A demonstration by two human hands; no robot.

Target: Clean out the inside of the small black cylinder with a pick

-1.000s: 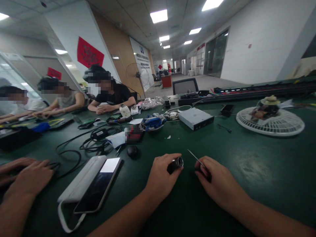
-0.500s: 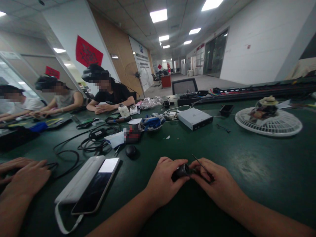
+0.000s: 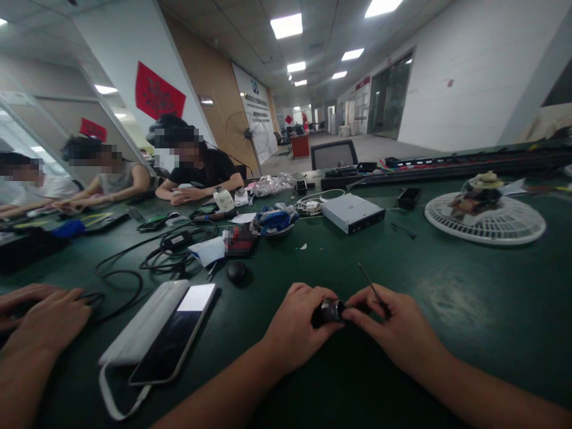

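My left hand (image 3: 298, 322) is wrapped round a small dark metal cylinder (image 3: 332, 310), its shiny rim facing right. Close beside it, my right hand (image 3: 397, 325) has a thin dark metal rod (image 3: 372, 285) between its fingers, slanting up and to the left. The right thumb and index finger come together at the cylinder's right end. Whether they pinch a small part there is too dark to tell. Both hands are just above the green tabletop (image 3: 286, 268).
A phone (image 3: 176, 339) and white power bank (image 3: 143, 322) lie at left, near a co-worker's hands (image 3: 53, 322). Farther off are a black mouse (image 3: 237, 273), cables (image 3: 156, 256), a silver disc drive (image 3: 353, 213) and a white fan grille (image 3: 485, 220). Several people sit at the far left.
My right hand has shifted slightly right, and the rod now stands steeper with its tip higher. The cylinder has turned a little in my left hand, showing more of its shiny side.
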